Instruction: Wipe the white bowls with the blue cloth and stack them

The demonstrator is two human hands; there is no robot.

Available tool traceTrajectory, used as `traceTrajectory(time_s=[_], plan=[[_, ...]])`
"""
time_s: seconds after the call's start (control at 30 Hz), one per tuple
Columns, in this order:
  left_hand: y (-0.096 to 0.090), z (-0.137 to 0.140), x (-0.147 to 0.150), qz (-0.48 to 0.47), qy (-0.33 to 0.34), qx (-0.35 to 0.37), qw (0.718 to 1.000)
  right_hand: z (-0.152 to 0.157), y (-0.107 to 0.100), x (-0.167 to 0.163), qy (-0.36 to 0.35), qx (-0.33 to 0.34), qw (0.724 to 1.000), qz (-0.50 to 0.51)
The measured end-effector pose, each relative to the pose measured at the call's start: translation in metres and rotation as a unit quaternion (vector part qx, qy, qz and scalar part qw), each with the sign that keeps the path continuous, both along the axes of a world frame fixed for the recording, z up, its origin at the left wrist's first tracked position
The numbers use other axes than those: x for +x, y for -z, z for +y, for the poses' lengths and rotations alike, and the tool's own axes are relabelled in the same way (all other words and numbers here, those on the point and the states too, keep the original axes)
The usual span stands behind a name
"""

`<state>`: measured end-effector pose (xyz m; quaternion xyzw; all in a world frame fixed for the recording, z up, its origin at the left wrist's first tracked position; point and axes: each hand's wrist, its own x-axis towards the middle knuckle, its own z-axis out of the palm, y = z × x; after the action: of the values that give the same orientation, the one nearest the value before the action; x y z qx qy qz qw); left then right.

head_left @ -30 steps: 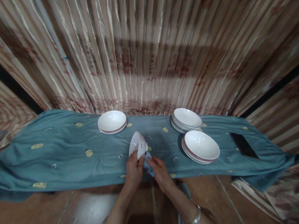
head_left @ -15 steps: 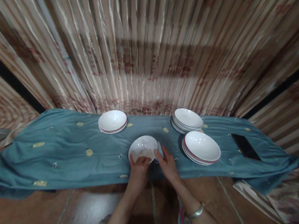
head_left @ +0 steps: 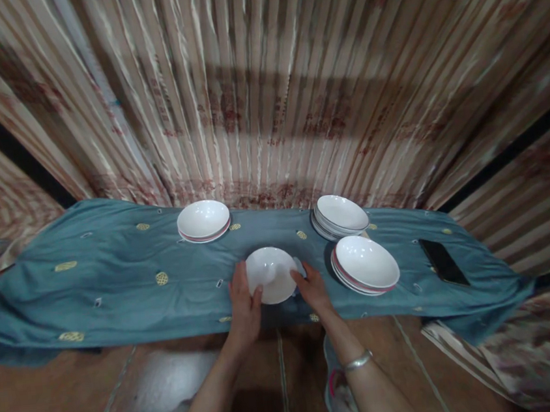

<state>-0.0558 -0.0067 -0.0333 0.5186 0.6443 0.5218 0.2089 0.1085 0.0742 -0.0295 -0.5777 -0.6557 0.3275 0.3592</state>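
A white bowl [head_left: 273,277] is at the front middle of the cloth-covered table, between my two hands. My left hand [head_left: 244,305] grips its left side, thumb over the near rim and fingers round the outside. Closed on the right rim is my right hand [head_left: 312,288], its thumb on the inner edge. A pale blue, cloth-like piece [head_left: 300,267] shows between that hand and the bowl; most of it is hidden. Nearest on the right stands a stack of white bowls [head_left: 367,263] with red showing at their edges.
Another stack of white bowls [head_left: 342,215] with dark rims stands behind it. At the back left is a smaller stack [head_left: 204,220]. A black phone [head_left: 443,262] lies to the right on the teal tablecloth [head_left: 120,281]. A striped curtain [head_left: 254,103] hangs behind the table.
My left hand has moved from inside the bowl to its left outer side. My right hand has shifted slightly right, and its thumb is now over the rim.
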Motion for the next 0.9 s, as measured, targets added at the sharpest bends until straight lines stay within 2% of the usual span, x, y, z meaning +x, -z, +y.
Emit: traceTrajectory(time_s=[0.07, 0.17, 0.27, 0.33, 0.43, 0.6, 0.73, 0.9], plan=[[0.006, 0.003, -0.004, -0.146, -0.038, -0.034, 0.988, 0.001, -0.002, 0.001, 0.005, 0.003, 1.000, -0.013], [0.010, 0.005, -0.006, -0.322, -0.048, -0.060, 0.943, 0.000, -0.006, 0.000, 0.017, 0.012, 0.999, -0.032], [0.006, 0.002, -0.004, -0.434, -0.028, -0.077, 0.897, 0.000, -0.011, -0.002, 0.026, 0.032, 0.998, -0.038], [0.001, -0.001, -0.002, -0.473, -0.024, -0.087, 0.877, 0.000, -0.012, -0.005, 0.017, 0.056, 0.998, -0.034], [-0.006, -0.004, 0.001, -0.481, -0.018, -0.085, 0.872, 0.003, -0.009, -0.011, -0.022, 0.106, 0.993, -0.047], [-0.014, -0.009, 0.004, -0.452, 0.019, -0.081, 0.888, 0.013, -0.004, -0.020, -0.060, 0.171, 0.980, -0.084], [-0.015, -0.010, 0.006, -0.424, 0.040, -0.090, 0.900, 0.017, -0.012, -0.027, -0.075, 0.174, 0.975, -0.114], [-0.019, -0.010, 0.007, -0.411, 0.058, -0.096, 0.905, 0.013, -0.026, -0.040, -0.105, 0.215, 0.958, -0.161]])
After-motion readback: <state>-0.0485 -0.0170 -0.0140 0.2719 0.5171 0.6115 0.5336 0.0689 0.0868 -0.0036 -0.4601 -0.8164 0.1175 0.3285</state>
